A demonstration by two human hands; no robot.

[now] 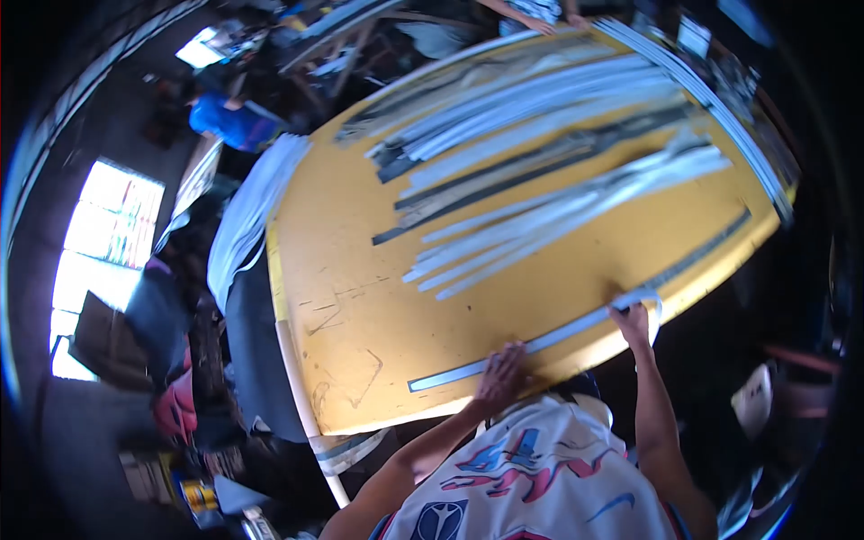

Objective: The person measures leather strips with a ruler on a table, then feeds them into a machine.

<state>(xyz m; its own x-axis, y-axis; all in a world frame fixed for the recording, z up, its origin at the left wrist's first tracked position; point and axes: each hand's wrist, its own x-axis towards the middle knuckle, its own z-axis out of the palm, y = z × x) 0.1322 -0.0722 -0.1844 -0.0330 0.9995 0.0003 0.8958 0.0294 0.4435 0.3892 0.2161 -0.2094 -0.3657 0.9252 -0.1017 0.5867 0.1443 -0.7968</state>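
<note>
A long narrow white strip (567, 336) lies along the near edge of the yellow table (337, 306), over a dark strip (706, 247) that runs on bare to the right. My left hand (501, 373) rests on the white strip with its fingers stretched out. Farther right, my right hand (634, 321) is closed on the same strip, whose loose end curls back beside the fingers. The fingertips of the right hand are partly hidden.
Several white strips (558, 211) and dark strips (540, 175) lie across the table. More pale strips (252, 202) hang over its left end. A person in blue (229, 119) stands at the far left; another person's hands (544, 24) touch the far edge.
</note>
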